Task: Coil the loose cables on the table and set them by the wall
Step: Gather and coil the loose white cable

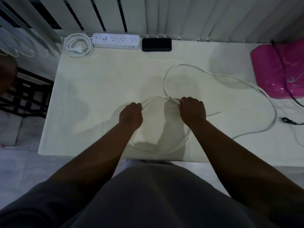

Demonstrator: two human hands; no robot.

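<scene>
Table [98, 89] seen from its near edge, the far edge meeting the blinds [181, 17]; open surface stretches left of and beyond the hands. Left hand [130, 115] and right hand [192, 109], held apart, each grip the white cable [164, 83], whose loop hangs between them by the near edge. Its slack trails right toward a pink case [276, 71]. A coiled cable [78, 45], power strip [116, 41] and black box [156, 44] line the far edge.
</scene>
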